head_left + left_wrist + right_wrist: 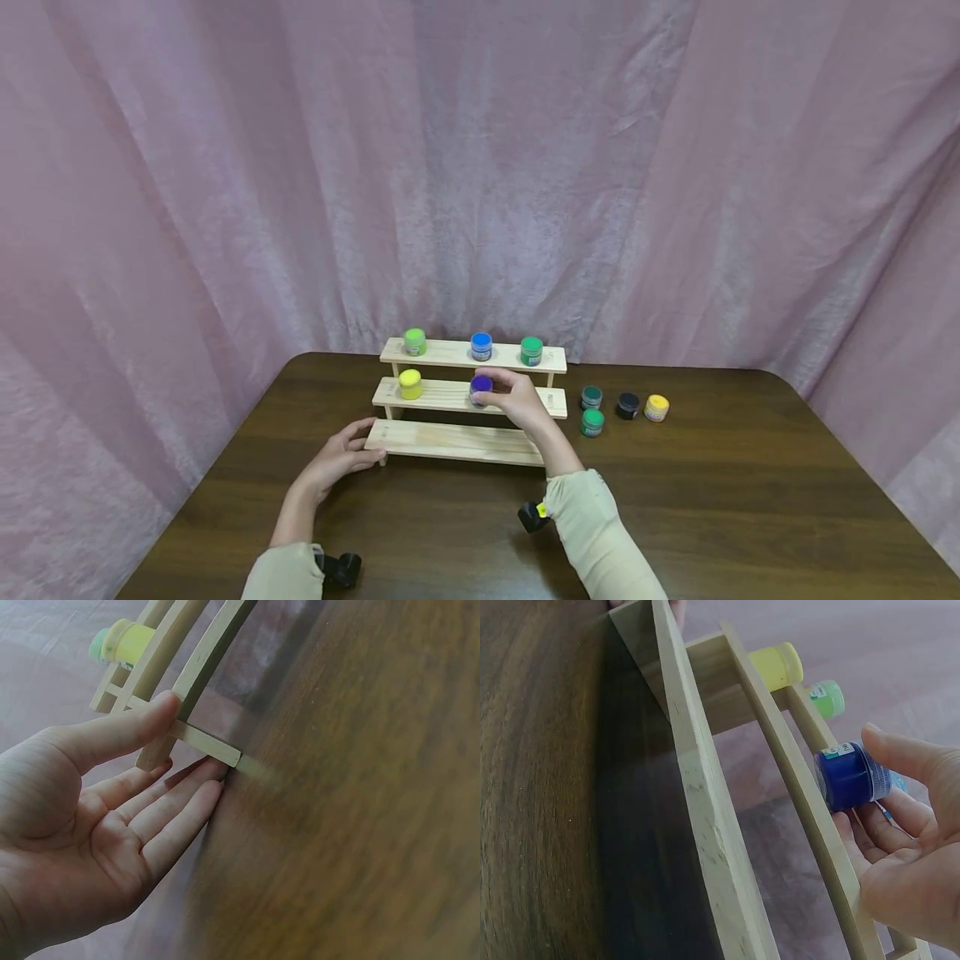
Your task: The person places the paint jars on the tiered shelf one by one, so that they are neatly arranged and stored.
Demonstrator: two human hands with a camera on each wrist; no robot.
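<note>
A three-step wooden rack (pixel 450 440) stands on the table. My left hand (pixel 339 461) grips the left end of its lowest step, thumb at the front edge and fingers toward the back; in the left wrist view the thumb (pixel 161 716) rests against the step's end. With my right hand (pixel 522 406) I hold a dark blue-purple paint jar (pixel 847 776) between thumb and fingers, at the middle step. To its left on that step sits a yellow jar (pixel 410 384). Light green (pixel 415 342), blue (pixel 481 347) and green (pixel 531 351) jars stand along the top step.
Right of the rack, several jars stand on the dark wooden table (pixel 720 483): a dark teal one (pixel 591 397), a green one (pixel 592 422), a black one (pixel 627 406) and an orange-yellow one (pixel 656 407). A pink curtain (pixel 525 167) hangs behind the table.
</note>
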